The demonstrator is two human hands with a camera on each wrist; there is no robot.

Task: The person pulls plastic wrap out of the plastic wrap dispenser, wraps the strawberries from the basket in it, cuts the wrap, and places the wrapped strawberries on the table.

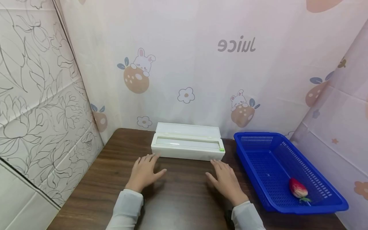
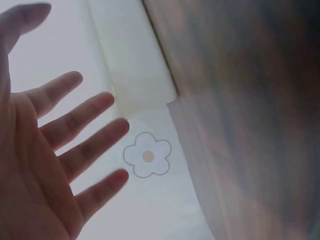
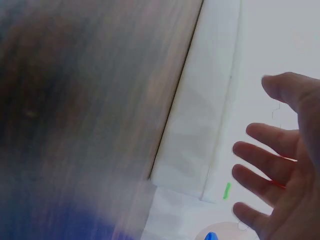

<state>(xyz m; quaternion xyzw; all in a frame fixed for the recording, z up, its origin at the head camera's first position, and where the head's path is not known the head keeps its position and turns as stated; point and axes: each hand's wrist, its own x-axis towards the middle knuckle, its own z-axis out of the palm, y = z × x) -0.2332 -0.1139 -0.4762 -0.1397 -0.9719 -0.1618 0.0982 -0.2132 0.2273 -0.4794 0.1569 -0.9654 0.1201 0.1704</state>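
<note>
Green tab (image 1: pixel 221 149) on box (image 1: pixel 187 154) escapes left-wrist view — left hand (image 1: pixel 143 172), right hand (image 1: pixel 227 180) splayed, contact unclear.

Head view: left sleeve (image 1: pixel 125 206) and right sleeve (image 1: pixel 248 215) run off the bottom edge, as does the wooden table (image 1: pixel 184 195). Dark object (image 1: pixel 229 218) at right wrist mostly hidden; kind unclear. Green tab (image 1: pixel 222 149) on the white case (image 1: pixel 188 154) too small to make out. Whether fingertips touch the case: cannot tell. Printed fruit (image 1: pixel 322 4) cropped at top.

Left wrist view: left hand (image 2: pixel 42 160) cropped at left; case leaves by the top; table grain blurred.

Right wrist view: right hand (image 3: pixel 290 175) cropped at right; case again cut at top; table smeared, blue haze low left, source indistinct.
</note>
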